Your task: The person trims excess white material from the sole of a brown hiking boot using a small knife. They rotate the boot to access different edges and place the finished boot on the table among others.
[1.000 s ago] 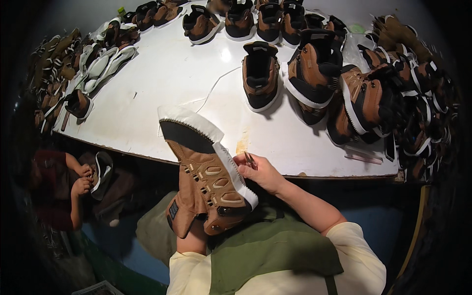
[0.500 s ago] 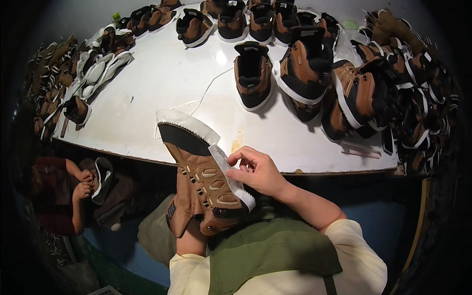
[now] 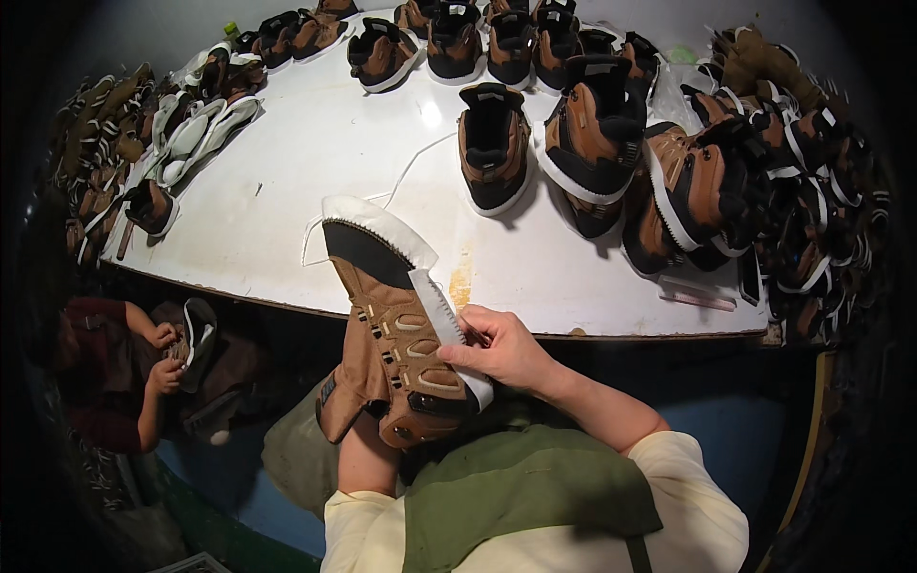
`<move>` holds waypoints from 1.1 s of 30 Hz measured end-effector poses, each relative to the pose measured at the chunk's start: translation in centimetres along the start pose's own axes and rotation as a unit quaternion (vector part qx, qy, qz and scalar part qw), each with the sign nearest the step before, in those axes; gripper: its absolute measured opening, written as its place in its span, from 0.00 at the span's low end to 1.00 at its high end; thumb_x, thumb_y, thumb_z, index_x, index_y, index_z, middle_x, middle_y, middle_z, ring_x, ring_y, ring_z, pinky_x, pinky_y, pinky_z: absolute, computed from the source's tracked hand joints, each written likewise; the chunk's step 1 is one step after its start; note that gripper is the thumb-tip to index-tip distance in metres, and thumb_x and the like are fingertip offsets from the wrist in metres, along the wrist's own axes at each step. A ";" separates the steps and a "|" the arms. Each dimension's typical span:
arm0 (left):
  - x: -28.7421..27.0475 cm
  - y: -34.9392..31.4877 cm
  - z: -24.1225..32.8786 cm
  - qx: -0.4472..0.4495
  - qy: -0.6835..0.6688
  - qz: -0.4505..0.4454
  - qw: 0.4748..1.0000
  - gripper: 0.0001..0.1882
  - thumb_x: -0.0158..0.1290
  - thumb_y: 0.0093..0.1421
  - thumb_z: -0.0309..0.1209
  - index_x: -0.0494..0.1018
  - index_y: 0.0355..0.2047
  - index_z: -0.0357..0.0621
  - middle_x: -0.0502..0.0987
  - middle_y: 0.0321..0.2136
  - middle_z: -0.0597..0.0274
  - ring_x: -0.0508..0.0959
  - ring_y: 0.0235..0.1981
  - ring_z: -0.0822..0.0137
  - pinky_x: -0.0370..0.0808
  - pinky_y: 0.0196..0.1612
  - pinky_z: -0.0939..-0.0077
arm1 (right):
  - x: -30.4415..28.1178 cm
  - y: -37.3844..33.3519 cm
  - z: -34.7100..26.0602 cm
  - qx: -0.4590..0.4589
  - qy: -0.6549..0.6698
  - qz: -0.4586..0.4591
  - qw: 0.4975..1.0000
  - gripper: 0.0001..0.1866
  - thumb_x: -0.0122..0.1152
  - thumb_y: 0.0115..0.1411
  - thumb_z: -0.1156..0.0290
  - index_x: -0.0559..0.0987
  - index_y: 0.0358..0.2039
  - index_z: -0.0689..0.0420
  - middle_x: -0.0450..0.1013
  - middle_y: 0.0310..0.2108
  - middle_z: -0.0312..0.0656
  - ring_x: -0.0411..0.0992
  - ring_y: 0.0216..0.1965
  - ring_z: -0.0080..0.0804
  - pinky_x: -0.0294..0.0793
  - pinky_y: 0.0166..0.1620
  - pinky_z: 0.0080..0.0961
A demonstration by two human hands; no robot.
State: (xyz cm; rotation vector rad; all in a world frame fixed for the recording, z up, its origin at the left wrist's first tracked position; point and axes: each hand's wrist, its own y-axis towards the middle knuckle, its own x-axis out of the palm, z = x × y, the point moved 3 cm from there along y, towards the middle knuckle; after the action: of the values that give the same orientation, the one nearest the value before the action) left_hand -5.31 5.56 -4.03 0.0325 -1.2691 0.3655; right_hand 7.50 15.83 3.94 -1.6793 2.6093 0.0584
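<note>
A brown and black shoe (image 3: 406, 349) with a white sole edge (image 3: 441, 307) is held up in front of the table, toe away from me. My left forearm (image 3: 368, 460) rises behind the heel end; the left hand is hidden by the shoe, which it holds up. Against the right side of the white sole edge, my right hand (image 3: 506, 351) is closed in a pinch. Its thumb rests on the shoe, and whatever the fingertips hold is too small to name. A white thread (image 3: 414, 164) lies in a loop on the table beyond the toe.
Rows of similar shoes (image 3: 493, 148) stand along the far and right parts of the white table (image 3: 315, 162). More shoes pile up at right (image 3: 802, 181). White-edged shoe parts (image 3: 196, 138) lie at left. Another person's hands (image 3: 167, 358) work on a shoe at lower left.
The shoe has shifted slightly to the right and turned a little. My right hand has moved slightly down, and its fingers have closed in against the sole edge.
</note>
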 end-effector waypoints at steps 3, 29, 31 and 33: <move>-0.3 0.5 0.8 0.016 0.009 0.008 1.000 0.30 0.48 0.64 0.55 0.69 0.51 0.41 0.76 0.46 0.56 0.77 0.45 0.60 0.77 0.48 0.62 | 0.3 -0.3 -0.3 -0.005 0.119 -0.003 0.993 0.13 0.65 0.60 0.62 0.76 0.29 0.58 0.62 0.25 0.24 0.58 0.29 0.11 0.59 0.31 0.13; -2.0 5.8 4.1 0.070 0.092 0.020 0.993 0.32 0.48 0.63 0.56 0.68 0.53 0.40 0.76 0.47 0.49 0.78 0.45 0.52 0.78 0.47 0.55 | -3.3 -2.1 5.1 0.020 0.341 -0.041 0.939 0.17 0.65 0.55 0.71 0.78 0.43 0.69 0.77 0.39 0.40 0.72 0.39 0.22 0.69 0.46 0.20; -1.6 5.8 4.6 0.095 0.166 0.036 0.981 0.32 0.48 0.63 0.55 0.68 0.52 0.36 0.76 0.45 0.47 0.79 0.42 0.53 0.79 0.45 0.58 | -3.6 -1.9 5.2 0.014 0.347 -0.037 0.937 0.17 0.64 0.54 0.73 0.78 0.43 0.69 0.77 0.39 0.41 0.72 0.39 0.23 0.69 0.47 0.21; -0.1 5.6 4.9 0.123 0.222 0.052 0.966 0.31 0.49 0.63 0.54 0.69 0.47 0.33 0.78 0.40 0.48 0.80 0.37 0.57 0.80 0.40 0.63 | -4.2 -1.5 5.3 0.002 0.356 -0.023 0.934 0.17 0.62 0.53 0.74 0.78 0.43 0.69 0.77 0.39 0.42 0.73 0.39 0.23 0.70 0.48 0.22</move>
State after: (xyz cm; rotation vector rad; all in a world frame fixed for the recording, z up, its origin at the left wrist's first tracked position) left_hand -11.45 9.76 -3.61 0.0893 -0.7788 0.5851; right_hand 10.69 19.31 -1.13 -2.0534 3.0124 -0.6848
